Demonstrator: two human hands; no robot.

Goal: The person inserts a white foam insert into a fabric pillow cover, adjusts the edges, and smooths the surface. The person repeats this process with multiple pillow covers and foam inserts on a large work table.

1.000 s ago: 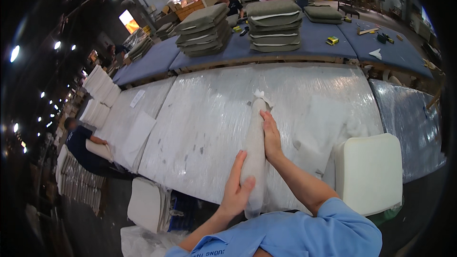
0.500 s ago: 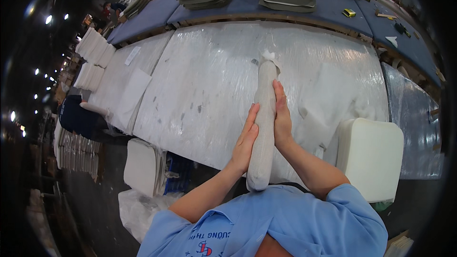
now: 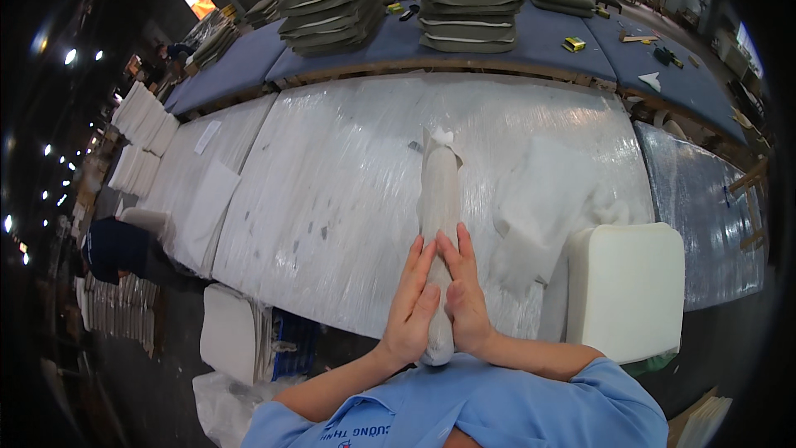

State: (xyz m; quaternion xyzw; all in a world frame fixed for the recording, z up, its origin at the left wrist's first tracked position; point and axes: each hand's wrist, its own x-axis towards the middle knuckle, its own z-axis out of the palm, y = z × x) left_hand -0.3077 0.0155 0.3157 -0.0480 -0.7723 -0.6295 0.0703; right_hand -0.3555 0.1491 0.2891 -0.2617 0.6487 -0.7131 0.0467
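Observation:
A long, light beige fabric-covered bolster (image 3: 440, 191) points away from my body over the plastic-covered table. White stuffing (image 3: 444, 138) shows at its far end, where the cloth is loose and open. Its near end rests close to my shirt. My left hand (image 3: 408, 309) presses flat against the bolster's left side, fingers stretched forward. On the opposite side, my right hand (image 3: 466, 294) squeezes toward the left one, so the near half is held between both palms. The fingertips almost meet over the top of the bolster.
Translucent plastic film covers the white table (image 3: 332, 174). Thin white wadding (image 3: 539, 207) lies to the right, near a stack of white foam pads (image 3: 626, 290). More pads (image 3: 228, 332) stand at left. Green cushions (image 3: 468, 8) are piled on the far blue table (image 3: 381, 50). A person (image 3: 124, 253) bends at left.
Both hands have slid along the bolster toward my body and now press closer together near its near end. My view has tilted up, bringing more of the far tables in.

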